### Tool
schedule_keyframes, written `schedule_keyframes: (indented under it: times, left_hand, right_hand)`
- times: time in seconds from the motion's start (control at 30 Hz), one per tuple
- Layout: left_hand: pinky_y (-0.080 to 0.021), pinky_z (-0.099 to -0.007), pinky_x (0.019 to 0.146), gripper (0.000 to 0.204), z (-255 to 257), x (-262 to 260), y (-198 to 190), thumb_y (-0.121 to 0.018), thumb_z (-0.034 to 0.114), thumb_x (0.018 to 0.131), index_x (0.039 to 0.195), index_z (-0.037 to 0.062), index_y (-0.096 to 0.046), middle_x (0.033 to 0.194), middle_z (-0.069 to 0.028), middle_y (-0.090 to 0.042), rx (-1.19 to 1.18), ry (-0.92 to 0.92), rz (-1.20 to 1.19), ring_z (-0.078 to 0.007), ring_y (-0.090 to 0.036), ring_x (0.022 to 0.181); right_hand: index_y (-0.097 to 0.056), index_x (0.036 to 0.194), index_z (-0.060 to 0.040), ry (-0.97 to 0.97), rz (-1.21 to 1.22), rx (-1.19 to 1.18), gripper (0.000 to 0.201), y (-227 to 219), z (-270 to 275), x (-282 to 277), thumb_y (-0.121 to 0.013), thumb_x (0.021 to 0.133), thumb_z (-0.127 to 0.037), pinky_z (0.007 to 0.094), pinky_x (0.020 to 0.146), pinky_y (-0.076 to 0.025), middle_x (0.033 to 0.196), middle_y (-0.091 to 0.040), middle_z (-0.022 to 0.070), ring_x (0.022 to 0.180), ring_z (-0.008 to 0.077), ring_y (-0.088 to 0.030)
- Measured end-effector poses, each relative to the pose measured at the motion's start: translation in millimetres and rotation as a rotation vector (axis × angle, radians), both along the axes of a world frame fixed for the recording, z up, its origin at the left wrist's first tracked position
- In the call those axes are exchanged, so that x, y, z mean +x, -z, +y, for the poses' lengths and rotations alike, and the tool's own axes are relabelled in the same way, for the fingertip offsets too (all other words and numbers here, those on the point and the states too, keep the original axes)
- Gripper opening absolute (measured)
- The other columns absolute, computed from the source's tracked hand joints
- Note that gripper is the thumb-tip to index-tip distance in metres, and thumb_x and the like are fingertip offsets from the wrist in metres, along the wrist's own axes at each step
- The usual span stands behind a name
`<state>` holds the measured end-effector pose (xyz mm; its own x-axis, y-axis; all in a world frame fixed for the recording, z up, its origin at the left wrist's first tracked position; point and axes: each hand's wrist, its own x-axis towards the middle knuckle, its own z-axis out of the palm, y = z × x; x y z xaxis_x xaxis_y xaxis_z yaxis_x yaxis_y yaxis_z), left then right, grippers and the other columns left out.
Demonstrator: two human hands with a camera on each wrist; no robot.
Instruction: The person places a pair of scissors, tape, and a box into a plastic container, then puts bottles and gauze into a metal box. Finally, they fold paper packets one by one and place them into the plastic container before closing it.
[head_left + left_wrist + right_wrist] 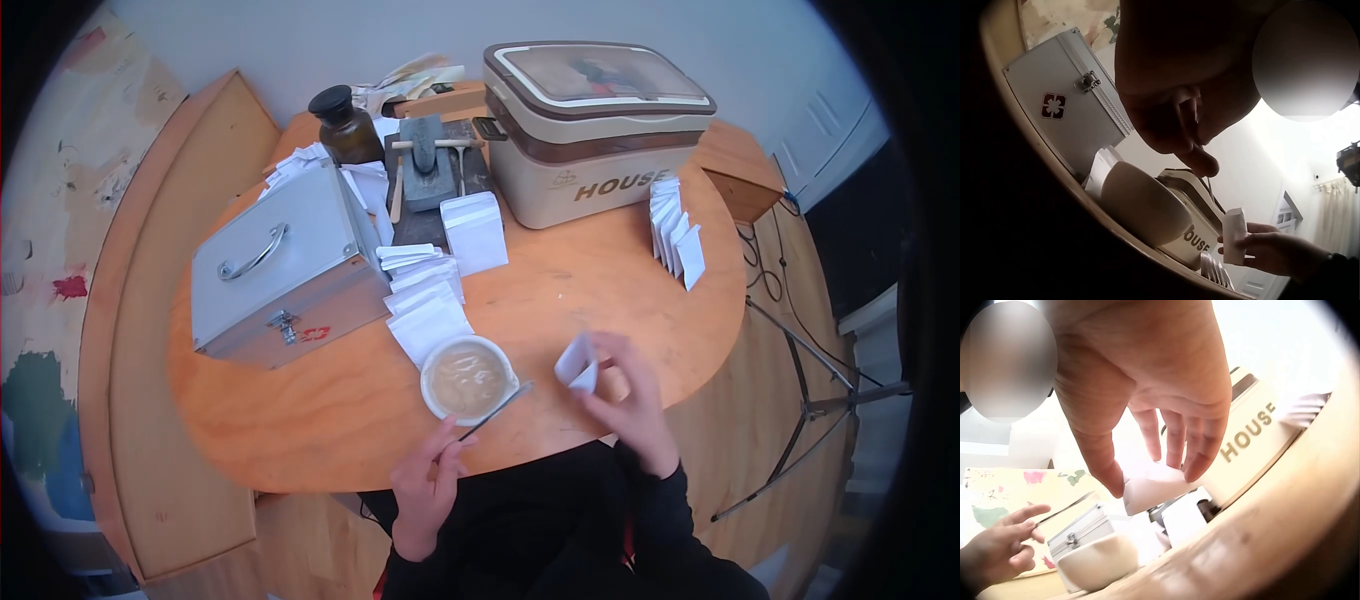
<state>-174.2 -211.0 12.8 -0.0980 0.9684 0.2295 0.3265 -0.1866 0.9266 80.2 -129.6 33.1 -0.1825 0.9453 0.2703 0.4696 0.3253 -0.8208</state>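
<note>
My left hand point(428, 487) pinches a thin metal spatula point(497, 408) by its lower end, and the spatula's tip slants up just past the right rim of a white bowl point(428, 384). Pale beige paste point(466, 380) fills much of the bowl. To the right, above the table's near edge, my right hand point(637, 408) holds a small white paper packet point(574, 366) between thumb and fingers. The packet's mouth gapes in the head view. In the right wrist view the thumb presses one side of the packet point(1154, 487) and the fingers the other.
Folded white packets point(428, 320) lie in a row behind the bowl; more packets point(676, 235) stand at the right. A silver case point(290, 265) sits left, a lidded HOUSE box point(600, 175) at the back. Between them are a brown bottle point(349, 130) and a grey stone block point(430, 175).
</note>
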Motion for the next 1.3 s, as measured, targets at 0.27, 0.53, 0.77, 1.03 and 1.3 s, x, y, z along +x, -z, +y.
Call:
schedule_keyframes:
  times: [0.27,0.53,0.77,1.03,1.3]
  left_hand:
    - [-0.05,-0.0224,0.051,0.031,1.3,-5.9,-1.6,-0.054,-0.003,0.093,0.124,-0.0021,-0.056,0.084,-0.0141,-0.072,-0.016,-0.064,-0.053,-0.0106,-0.063,0.058]
    - [-0.049,-0.0216,0.053,0.033,-2.5,-8.3,2.7,-0.051,-0.003,0.094,0.127,-0.0031,-0.053,0.085,-0.0145,-0.071,-0.047,-0.043,-0.053,-0.0095,-0.061,0.059]
    - [-0.048,-0.0215,0.052,0.032,-5.7,-15.5,1.0,-0.05,-0.002,0.094,0.126,-0.0019,-0.055,0.085,-0.0136,-0.071,-0.06,-0.06,-0.034,-0.0086,-0.059,0.055]
    - [-0.048,-0.0214,0.051,0.031,-8.6,-19.4,6.4,-0.051,-0.001,0.094,0.125,-0.0008,-0.056,0.084,-0.012,-0.071,-0.06,-0.082,-0.045,-0.0084,-0.058,0.054]
    - [-0.048,-0.0212,0.051,0.027,-6.8,-19.3,4.5,-0.052,0.0,0.094,0.121,-0.0015,-0.059,0.085,-0.0124,-0.071,-0.101,-0.079,-0.051,-0.009,-0.059,0.055]
  right_hand:
    - [-0.052,0.13,-0.0061,0.47,-0.197,0.024,0.058,16.8,68.6,151.6,-0.07,0.075,-0.004,0.0366,0.081,-0.05,0.117,-0.059,0.0075,0.108,0.0205,-0.057]
    - [-0.047,0.133,-0.0032,0.29,-0.294,-0.033,0.07,52.1,124.0,196.3,-0.077,0.071,-0.005,0.0352,0.077,-0.055,0.124,-0.054,0.0153,0.113,0.0269,-0.055]
    - [-0.047,0.129,0.0019,0.346,-0.627,0.057,0.069,37.5,129.2,177.7,-0.08,0.07,-0.012,0.041,0.082,-0.051,0.112,-0.059,0.0221,0.103,0.0384,-0.057]
    - [-0.05,0.117,0.0038,0.563,-0.937,0.04,0.066,55.7,128.1,157.6,-0.076,0.074,-0.04,0.045,0.083,-0.048,0.103,-0.06,0.022,0.098,0.0387,-0.058]
    - [-0.047,0.122,0.0039,0.66,-0.929,-0.097,0.067,34.8,119.8,140.5,-0.073,0.079,-0.04,0.0458,0.079,-0.05,0.105,-0.057,0.0219,0.099,0.0406,-0.058]
